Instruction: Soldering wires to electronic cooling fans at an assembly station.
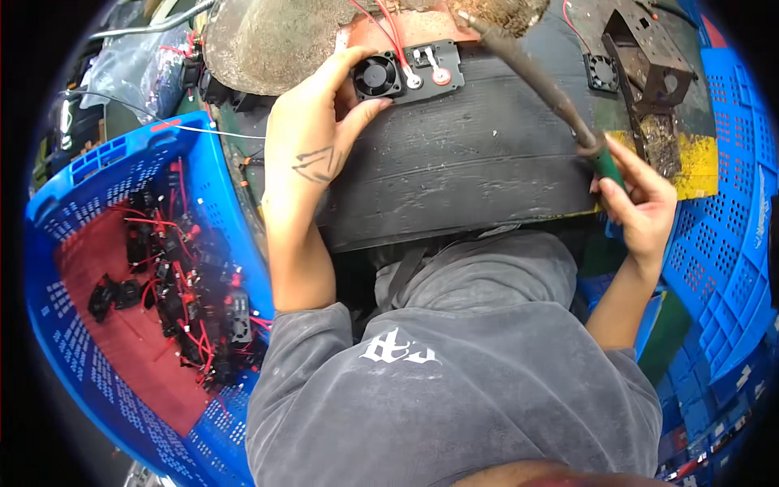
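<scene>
My left hand (312,134) grips the left end of a small black plate with a built-in cooling fan (376,75), thumb and fingers on its edges. Red wires (395,36) run from the plate's top side, and two round metal terminals sit right of the fan. In my right hand (641,199) is a soldering iron (552,93), held by its green handle. Its shaft slants up and left, with the tip above and right of the plate, apart from it. The plate lies on the dark worktable (454,170).
At the left stands a blue perforated basket (61,325) with many black fan parts and red wires. Another small fan (601,73) lies by a rusty metal bracket (649,57) at the back right. Blue crates (722,211) stand at the right. A rough grey block (272,40) sits behind my left hand.
</scene>
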The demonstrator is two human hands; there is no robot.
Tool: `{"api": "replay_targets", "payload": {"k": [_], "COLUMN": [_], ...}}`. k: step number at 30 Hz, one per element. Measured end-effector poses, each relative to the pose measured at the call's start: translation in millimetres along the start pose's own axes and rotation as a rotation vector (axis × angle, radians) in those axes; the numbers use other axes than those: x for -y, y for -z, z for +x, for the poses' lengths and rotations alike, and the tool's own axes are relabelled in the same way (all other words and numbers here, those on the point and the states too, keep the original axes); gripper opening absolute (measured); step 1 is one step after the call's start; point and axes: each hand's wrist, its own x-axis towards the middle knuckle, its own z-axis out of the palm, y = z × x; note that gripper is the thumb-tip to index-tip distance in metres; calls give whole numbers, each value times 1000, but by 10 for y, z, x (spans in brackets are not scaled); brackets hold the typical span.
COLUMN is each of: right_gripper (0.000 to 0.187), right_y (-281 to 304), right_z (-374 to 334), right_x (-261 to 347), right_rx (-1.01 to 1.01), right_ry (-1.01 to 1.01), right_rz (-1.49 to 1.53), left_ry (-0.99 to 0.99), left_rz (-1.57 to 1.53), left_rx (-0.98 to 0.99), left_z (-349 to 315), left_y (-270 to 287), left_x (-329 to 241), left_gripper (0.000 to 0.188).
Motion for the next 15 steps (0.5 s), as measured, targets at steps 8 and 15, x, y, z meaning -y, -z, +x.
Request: {"api": "replay_targets", "payload": {"k": [8, 15], "right_gripper": [47, 49], "right_y": [-12, -35], "right_z": [24, 57], "right_x": [-5, -10], "right_rx": [-10, 2], "right_ry": [49, 10], "right_rz": [32, 43], "left_ry": [-70, -153], "left_rz": [-2, 107], "left_rx": [-58, -100], "left_z": [-45, -248], "left_y": [27, 180], "left_x": [-69, -226], "left_gripper": [54, 57]}}
